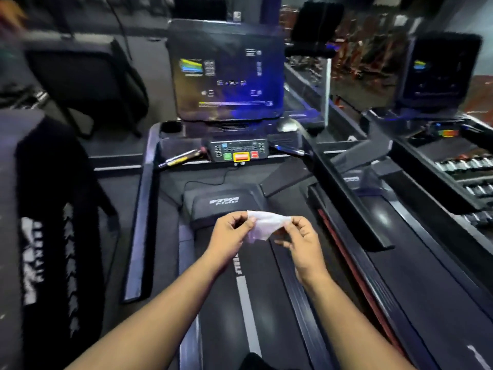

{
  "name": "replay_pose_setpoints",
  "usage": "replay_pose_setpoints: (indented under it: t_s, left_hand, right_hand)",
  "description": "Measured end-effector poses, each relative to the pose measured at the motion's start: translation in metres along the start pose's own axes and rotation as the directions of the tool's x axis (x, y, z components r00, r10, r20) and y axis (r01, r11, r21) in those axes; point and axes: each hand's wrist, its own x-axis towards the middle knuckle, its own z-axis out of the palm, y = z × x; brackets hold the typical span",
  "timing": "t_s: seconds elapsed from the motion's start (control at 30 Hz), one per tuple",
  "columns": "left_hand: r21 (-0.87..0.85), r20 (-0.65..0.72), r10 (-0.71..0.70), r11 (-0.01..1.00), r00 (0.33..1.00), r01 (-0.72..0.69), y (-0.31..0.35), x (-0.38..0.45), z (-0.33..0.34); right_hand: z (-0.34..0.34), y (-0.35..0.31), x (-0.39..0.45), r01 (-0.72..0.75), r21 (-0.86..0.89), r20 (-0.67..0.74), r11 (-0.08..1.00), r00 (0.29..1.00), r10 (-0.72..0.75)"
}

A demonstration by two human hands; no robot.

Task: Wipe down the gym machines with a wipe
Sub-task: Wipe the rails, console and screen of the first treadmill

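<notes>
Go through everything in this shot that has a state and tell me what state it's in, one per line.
Wipe: held in the air between both hands, partly unfolded, touching no machine.
Left hand: pinches the wipe's left edge.
Right hand: pinches the wipe's right edge.
Treadmill screen: lit, showing a menu.
Neighbouring screen: lit.
Treadmill belt: motion cannot be told.
Cup holder: contents cannot be told.

We see a thin white wipe (267, 225) stretched out flat in the air, above our black treadmill (248, 303).
</notes>
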Motion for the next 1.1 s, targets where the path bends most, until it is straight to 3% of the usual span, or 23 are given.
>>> replay_pose_setpoints:
  t_s: [0.17,0.37,0.47,0.53,0.6,0.73,0.83,0.9,0.97,1.1]
  left_hand:
    - [0.019,-0.207,-0.030,0.999,0.978,0.034,-0.009,0.001,-0.044]
    - [-0.023,-0.432,-0.055,0.998,0.900,0.050,-0.009,0.002,-0.070]
    - [0.094,-0.468,-0.061,0.988,0.882,0.118,-0.013,-0.003,-0.073]
    - [0.238,-0.446,-0.074,0.951,0.892,0.198,-0.022,-0.007,-0.075]
    - [0.443,-0.390,-0.085,0.856,0.917,0.268,-0.034,-0.014,-0.081]
    - [0.684,-0.320,-0.213,0.622,0.923,0.380,-0.052,-0.033,-0.090]
    - [0.755,-0.299,-0.252,0.527,0.920,0.390,-0.054,-0.045,-0.100]
    - [0.774,-0.313,-0.239,0.496,0.919,0.393,-0.056,-0.054,-0.109]
    - [0.747,-0.352,-0.198,0.530,0.915,0.402,-0.060,-0.066,-0.120]
    - [0.625,-0.531,-0.159,0.590,0.832,0.511,-0.066,-0.089,-0.143]
  right_hand:
    - [0.050,0.020,0.029,0.015,0.000,0.183,1.000,0.983,-0.014]
    - [0.079,0.046,0.067,0.083,-0.145,0.401,0.986,0.916,-0.018]
    - [0.079,0.067,0.091,0.192,-0.362,0.482,0.912,0.876,0.007]
    - [0.081,0.081,0.106,0.349,-0.449,0.554,0.823,0.831,-0.050]
    - [0.088,0.089,0.113,0.483,-0.403,0.701,0.778,0.709,-0.076]
    - [0.106,0.106,0.109,0.515,-0.301,0.935,0.802,0.327,0.141]
    - [0.116,0.121,0.097,0.528,-0.296,0.953,0.796,0.217,0.211]
    - [0.124,0.130,0.087,0.494,-0.302,0.951,0.816,0.214,0.223]
    - [0.132,0.135,0.076,0.441,-0.338,0.935,0.831,0.254,0.245]
    - [0.150,0.152,0.058,0.387,-0.440,0.886,0.811,0.335,0.321]
